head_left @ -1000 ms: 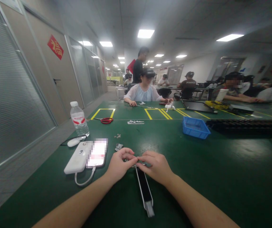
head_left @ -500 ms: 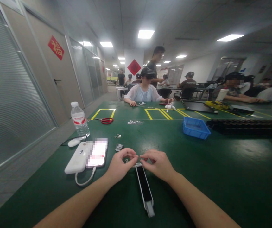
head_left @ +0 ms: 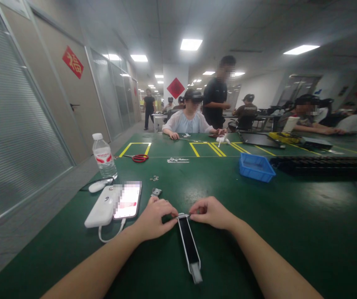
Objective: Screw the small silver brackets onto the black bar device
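Left hand (head_left: 158,219): my pinch narrow, its hold hidden.
Black strip (head_left: 189,241): far end between my hands, slanting toward the cut-off near edge of the table (head_left: 306,245).
Right hand (head_left: 212,212): narrow too; anything held is too small to tell.

The left hand (head_left: 157,219) and right hand (head_left: 213,214) are bare, with slim fingers (head_left: 199,204), the nails too small to make out; the left forearm (head_left: 103,259) and right forearm (head_left: 264,253) are bare, smooth and slender, narrowest at the wrists (head_left: 236,226) and broader toward the view's lower edge
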A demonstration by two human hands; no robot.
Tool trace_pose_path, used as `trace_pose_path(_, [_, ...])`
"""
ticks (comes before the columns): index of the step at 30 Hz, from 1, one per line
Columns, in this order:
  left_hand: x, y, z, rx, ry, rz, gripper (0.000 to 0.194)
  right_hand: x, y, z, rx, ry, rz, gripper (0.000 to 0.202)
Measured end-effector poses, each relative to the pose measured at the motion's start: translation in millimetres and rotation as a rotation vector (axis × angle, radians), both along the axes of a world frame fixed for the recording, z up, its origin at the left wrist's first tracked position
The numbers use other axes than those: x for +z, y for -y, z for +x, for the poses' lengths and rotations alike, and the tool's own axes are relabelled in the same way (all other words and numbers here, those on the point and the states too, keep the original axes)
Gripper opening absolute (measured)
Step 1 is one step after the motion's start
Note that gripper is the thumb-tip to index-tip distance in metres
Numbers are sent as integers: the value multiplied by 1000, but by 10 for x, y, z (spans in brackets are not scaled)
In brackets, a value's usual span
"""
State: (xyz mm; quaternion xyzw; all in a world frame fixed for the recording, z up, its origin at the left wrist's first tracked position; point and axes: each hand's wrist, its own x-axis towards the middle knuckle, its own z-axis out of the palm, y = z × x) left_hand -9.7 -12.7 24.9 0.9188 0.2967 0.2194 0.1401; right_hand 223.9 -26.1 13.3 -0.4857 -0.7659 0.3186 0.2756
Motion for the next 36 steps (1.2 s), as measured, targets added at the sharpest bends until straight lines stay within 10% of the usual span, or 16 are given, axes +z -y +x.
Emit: trace_pose_path(36, [-146, -72, 30, 58, 4, -6, 11, -89, -25, -60, -5, -20, 77, 14])
